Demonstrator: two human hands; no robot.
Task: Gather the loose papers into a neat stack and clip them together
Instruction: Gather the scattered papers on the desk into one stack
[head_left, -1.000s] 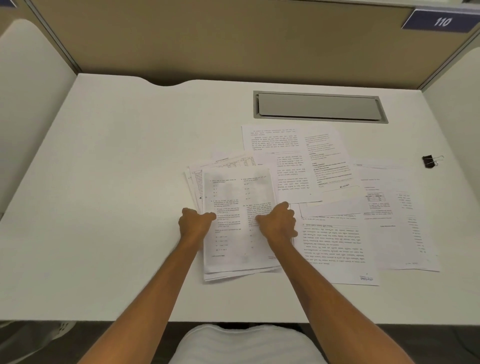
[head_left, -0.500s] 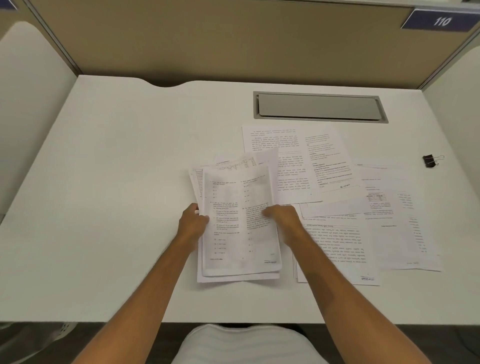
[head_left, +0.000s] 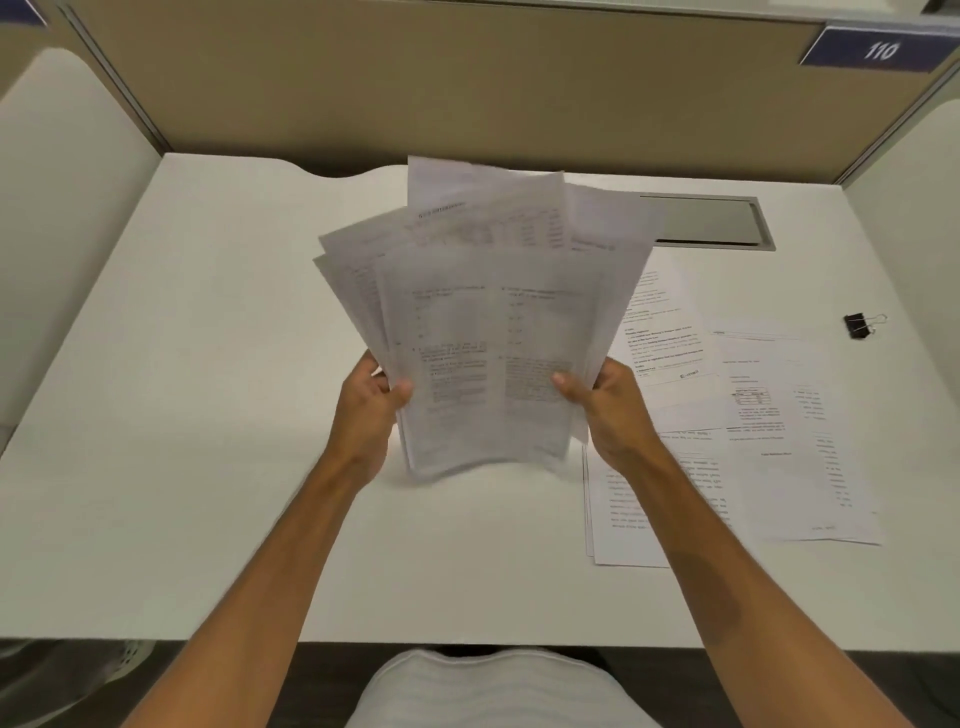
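An uneven bundle of printed papers (head_left: 488, 312) stands nearly upright above the white desk, its sheets fanned out at the top. My left hand (head_left: 371, 397) grips its left edge and my right hand (head_left: 605, 402) grips its right edge. Its lower edge hovers just above or touches the desk. More loose printed sheets (head_left: 769, 431) lie flat on the desk to the right, partly under my right forearm. A black binder clip (head_left: 860, 326) lies alone at the far right of the desk.
A grey cable hatch (head_left: 711, 221) is set into the desk (head_left: 182, 415) at the back, partly hidden by the held papers. Beige and white partition walls close in the back and both sides.
The papers lay flat on the desk under both hands. Both hands have gripped the pile by its sides and lifted it upright off the desk.
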